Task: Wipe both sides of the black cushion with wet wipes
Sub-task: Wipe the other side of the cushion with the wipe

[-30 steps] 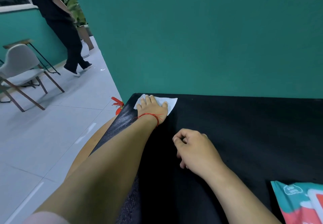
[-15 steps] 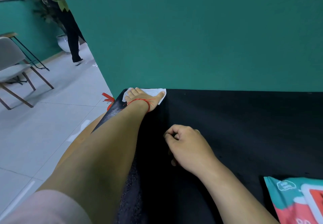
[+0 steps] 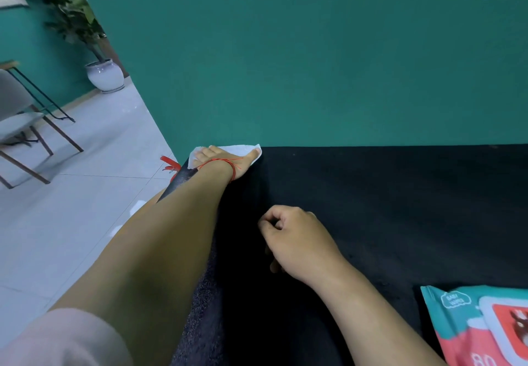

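Well forward, left hand (image 3: 225, 164) presses wet wipe (image 3: 243, 148) onto black cushion (image 3: 385, 208).

teal wall (image 3: 314, 51) | pale tiled floor (image 3: 85, 194) | grey chair (image 3: 17, 117) | potted plant (image 3: 105, 75)

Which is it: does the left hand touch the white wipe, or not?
Touching. The head view shows the left hand lying flat on the white wipe, whose edges stick out around the fingers.

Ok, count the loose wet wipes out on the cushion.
1. One white wipe lies flat under the left hand at the far left corner of the black cushion. Any others would be hidden inside the wipes pack at the lower right.
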Demonstrator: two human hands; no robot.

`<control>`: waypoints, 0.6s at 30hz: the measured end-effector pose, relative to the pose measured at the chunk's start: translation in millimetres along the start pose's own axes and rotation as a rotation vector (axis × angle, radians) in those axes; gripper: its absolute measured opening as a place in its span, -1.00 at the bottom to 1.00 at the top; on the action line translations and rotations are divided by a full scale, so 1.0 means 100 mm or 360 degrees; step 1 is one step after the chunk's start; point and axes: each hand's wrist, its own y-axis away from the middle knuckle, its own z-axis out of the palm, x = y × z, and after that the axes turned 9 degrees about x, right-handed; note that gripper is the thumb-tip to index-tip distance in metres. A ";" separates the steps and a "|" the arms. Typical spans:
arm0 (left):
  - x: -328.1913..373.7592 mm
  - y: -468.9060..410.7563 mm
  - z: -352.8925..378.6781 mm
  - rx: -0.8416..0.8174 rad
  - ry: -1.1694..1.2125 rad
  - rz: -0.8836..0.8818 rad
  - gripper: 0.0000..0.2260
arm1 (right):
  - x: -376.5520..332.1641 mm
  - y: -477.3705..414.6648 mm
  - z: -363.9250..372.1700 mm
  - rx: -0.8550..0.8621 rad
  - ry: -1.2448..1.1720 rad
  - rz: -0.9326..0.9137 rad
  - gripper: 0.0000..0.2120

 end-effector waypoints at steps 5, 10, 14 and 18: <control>0.23 0.27 -0.03 -0.0030 0.0092 -0.0034 0.35 | -0.02 0.00 0.00 0.0031 0.0022 0.0018 -0.79; 0.49 0.45 -0.03 -0.0062 0.0144 0.0006 0.35 | -0.02 0.00 -0.01 0.0039 -0.0007 0.0040 -0.82; 0.68 0.58 0.00 -0.0072 0.0169 0.0081 0.31 | -0.02 0.00 -0.01 0.0042 0.0034 0.0025 -0.80; 0.80 0.64 0.02 -0.0090 0.0170 0.0128 0.30 | -0.02 -0.01 -0.02 0.0018 0.0038 -0.0006 -0.76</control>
